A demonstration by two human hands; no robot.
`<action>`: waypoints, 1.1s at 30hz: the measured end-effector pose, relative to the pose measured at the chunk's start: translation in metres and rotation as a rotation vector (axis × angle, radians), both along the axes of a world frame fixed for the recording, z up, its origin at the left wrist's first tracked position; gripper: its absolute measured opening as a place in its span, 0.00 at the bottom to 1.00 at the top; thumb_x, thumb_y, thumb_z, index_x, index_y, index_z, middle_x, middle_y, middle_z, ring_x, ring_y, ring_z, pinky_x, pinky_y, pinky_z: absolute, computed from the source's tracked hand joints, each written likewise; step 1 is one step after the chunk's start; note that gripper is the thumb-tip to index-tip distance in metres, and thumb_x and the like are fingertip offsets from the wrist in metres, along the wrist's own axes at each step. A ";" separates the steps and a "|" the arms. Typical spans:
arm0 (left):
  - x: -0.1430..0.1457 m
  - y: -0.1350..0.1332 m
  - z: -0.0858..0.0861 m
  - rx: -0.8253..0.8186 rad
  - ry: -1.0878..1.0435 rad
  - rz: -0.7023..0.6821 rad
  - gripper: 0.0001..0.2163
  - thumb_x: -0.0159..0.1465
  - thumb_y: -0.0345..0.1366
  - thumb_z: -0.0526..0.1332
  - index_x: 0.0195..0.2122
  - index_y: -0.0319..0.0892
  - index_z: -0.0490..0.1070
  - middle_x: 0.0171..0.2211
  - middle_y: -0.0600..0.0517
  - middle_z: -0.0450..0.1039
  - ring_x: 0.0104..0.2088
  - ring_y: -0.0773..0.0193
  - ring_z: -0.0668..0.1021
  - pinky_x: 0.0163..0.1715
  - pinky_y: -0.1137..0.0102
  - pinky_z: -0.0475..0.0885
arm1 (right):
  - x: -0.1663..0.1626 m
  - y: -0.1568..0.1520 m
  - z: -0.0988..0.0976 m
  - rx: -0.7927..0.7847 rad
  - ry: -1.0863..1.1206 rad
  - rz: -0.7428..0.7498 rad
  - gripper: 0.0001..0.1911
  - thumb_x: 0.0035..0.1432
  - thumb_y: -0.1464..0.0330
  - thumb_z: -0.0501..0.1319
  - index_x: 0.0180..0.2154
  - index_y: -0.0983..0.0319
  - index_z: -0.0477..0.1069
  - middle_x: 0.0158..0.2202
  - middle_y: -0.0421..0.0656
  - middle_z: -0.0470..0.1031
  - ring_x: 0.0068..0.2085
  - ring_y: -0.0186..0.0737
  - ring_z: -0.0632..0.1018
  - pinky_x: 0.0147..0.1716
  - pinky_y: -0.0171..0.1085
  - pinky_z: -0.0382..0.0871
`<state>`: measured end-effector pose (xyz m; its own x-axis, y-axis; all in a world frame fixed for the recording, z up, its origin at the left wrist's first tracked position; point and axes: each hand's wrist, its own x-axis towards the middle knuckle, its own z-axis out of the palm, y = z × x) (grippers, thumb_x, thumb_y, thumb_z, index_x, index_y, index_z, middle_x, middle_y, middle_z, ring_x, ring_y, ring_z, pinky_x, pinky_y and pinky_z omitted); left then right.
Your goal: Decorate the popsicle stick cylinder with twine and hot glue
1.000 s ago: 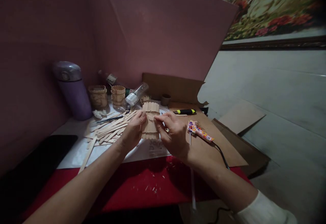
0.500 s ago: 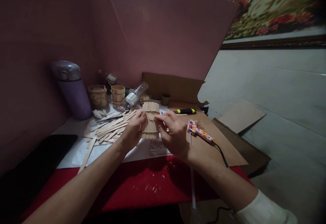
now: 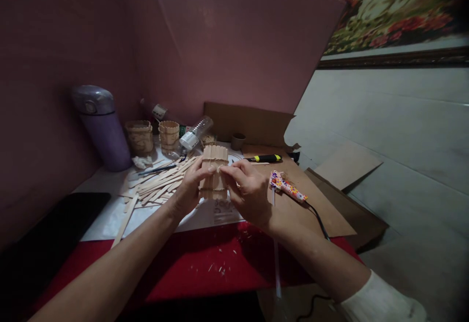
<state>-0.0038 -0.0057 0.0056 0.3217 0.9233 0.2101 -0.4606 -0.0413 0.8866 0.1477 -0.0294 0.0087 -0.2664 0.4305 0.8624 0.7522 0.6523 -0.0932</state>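
Shifted since half a second ago: left hand (image 3: 188,185), with thumb now further across the front of the slat piece (image 3: 215,182), and that front more shadowed. Close to unchanged: right hand (image 3: 251,185) and surrounding things.

Left grip closed around the left side of the slat piece, opened only to its width. Right fingertips drawn together against its front from the right, just beside the left thumb; cannot tell whether pinching anything small. Slat piece roughly upright between both hands, above white paper (image 3: 98,222), banded near top and bottom.

Just left of the grip: loose sticks (image 3: 157,185) in a pile, with a thin dark rod (image 3: 159,169) along the far side. Beyond those, further left: a cup (image 3: 139,139) beside a second cup (image 3: 169,137), then a purple flask (image 3: 105,136). Beyond the grip: a tilted clear bottle (image 3: 197,133) and a small pot (image 3: 238,141). Right of the grip, on cardboard (image 3: 318,214): a knife (image 3: 269,158) further off, a flowered glue gun (image 3: 287,186) nearer, trailing a black cord (image 3: 319,218). Nearer than the grip: red cloth (image 3: 176,268), scattered with shavings (image 3: 221,269).
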 end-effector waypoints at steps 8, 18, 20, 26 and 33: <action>0.002 0.003 -0.005 0.051 -0.005 0.068 0.18 0.54 0.39 0.64 0.45 0.41 0.71 0.38 0.49 0.76 0.34 0.60 0.77 0.31 0.70 0.72 | -0.002 -0.002 0.002 0.023 -0.026 -0.012 0.10 0.64 0.69 0.55 0.41 0.61 0.76 0.32 0.44 0.73 0.32 0.34 0.73 0.30 0.34 0.67; 0.002 0.000 -0.002 0.039 0.010 0.077 0.19 0.54 0.39 0.63 0.47 0.40 0.70 0.37 0.49 0.77 0.34 0.59 0.78 0.30 0.69 0.72 | -0.002 -0.001 0.001 0.045 -0.043 -0.022 0.10 0.64 0.69 0.56 0.41 0.59 0.76 0.31 0.42 0.73 0.31 0.32 0.72 0.30 0.33 0.66; 0.003 -0.001 0.000 0.038 0.011 0.073 0.19 0.54 0.39 0.63 0.47 0.40 0.70 0.37 0.49 0.77 0.34 0.58 0.78 0.30 0.69 0.71 | -0.002 0.000 0.001 0.055 -0.041 -0.023 0.10 0.64 0.69 0.56 0.40 0.59 0.76 0.31 0.42 0.73 0.31 0.32 0.72 0.29 0.33 0.66; 0.002 -0.002 0.000 0.034 0.003 0.088 0.17 0.53 0.39 0.63 0.44 0.40 0.71 0.36 0.50 0.76 0.33 0.60 0.77 0.30 0.70 0.71 | -0.002 0.000 0.001 0.053 -0.027 0.005 0.10 0.64 0.69 0.55 0.40 0.60 0.76 0.31 0.43 0.73 0.31 0.34 0.73 0.29 0.34 0.68; 0.001 -0.002 0.000 -0.073 -0.065 0.029 0.13 0.54 0.38 0.63 0.41 0.41 0.72 0.34 0.51 0.76 0.32 0.61 0.77 0.27 0.71 0.72 | -0.002 -0.003 0.002 -0.030 0.180 0.082 0.10 0.62 0.72 0.55 0.43 0.61 0.73 0.36 0.45 0.74 0.36 0.37 0.75 0.34 0.37 0.71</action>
